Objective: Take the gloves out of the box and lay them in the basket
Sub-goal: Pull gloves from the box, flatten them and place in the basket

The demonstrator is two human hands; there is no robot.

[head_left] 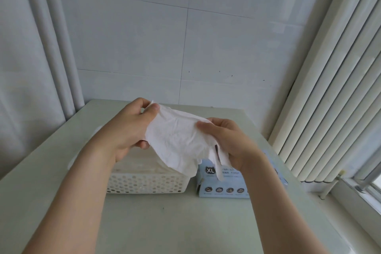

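Table (185, 222) loaded with basket (144, 183), box (222, 188) just beside. Glove (177, 138) held above both, pinched by left grip (127, 130) and right grip (228, 142). Risks: glove torn if overstretched; limp fingers draped outside basket if released unevenly.

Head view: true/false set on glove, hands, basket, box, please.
1. Left hand and right hand both hold the glove. True.
2. The glove lies in the basket. False: it is held in the air above the basket and the box.
3. The basket stands left of the box. True.
4. The box is marked S. False: it reads XL.
5. Basket and box stand on the table. True.
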